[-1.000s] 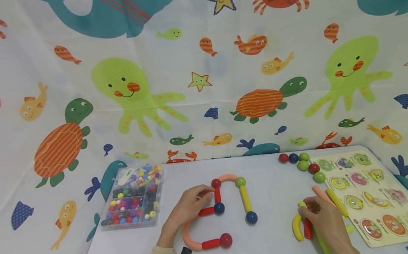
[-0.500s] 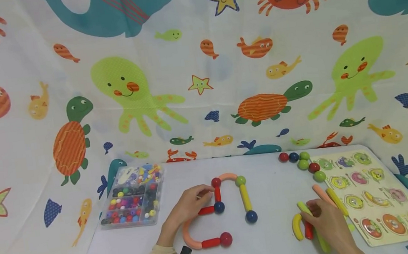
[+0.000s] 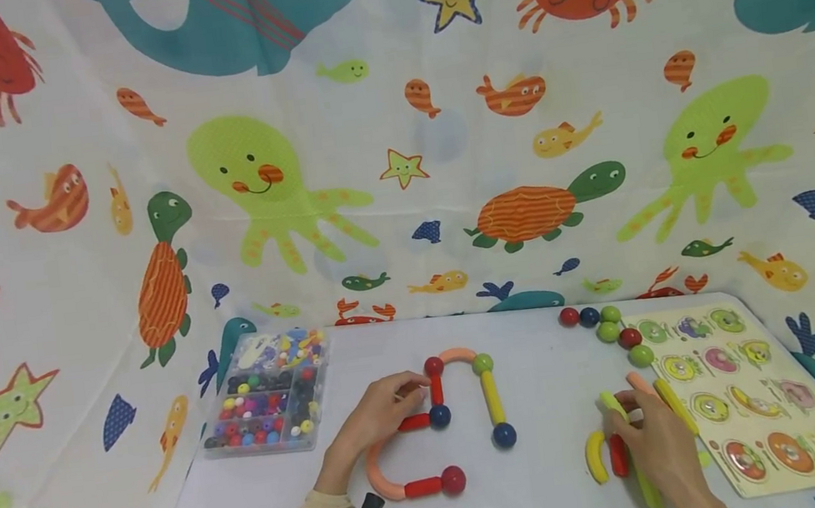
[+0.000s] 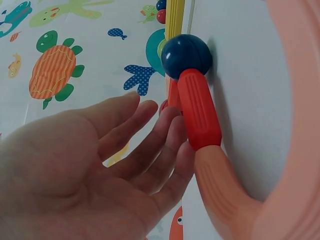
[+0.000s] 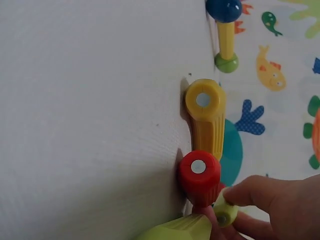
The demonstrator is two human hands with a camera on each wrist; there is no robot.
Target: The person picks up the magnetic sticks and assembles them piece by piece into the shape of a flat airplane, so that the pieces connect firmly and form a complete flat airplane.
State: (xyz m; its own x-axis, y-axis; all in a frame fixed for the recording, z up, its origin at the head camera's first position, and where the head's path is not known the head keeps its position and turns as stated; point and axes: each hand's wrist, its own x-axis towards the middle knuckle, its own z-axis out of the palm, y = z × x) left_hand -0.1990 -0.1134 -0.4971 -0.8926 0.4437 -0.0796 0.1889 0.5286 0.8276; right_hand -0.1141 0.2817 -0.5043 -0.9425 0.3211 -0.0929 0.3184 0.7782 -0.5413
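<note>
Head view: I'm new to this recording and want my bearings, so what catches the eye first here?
Mid-table, a chain of red, orange and yellow magnetic rods and balls curls across the white table, with the left hand resting on its red rod. To the right, the right hand pinches a lime-green rod among loose rods, beside a wooden peg puzzle board. A clear plastic box of coloured beads sits far left.

Counts on the table: six loose balls [image 3: 610, 326] in a cluster, five balls [image 3: 439, 416] within the joined rod chain, one compartmented bead box [image 3: 267, 394], one wooden peg puzzle board [image 3: 752, 399], two hands.
</note>
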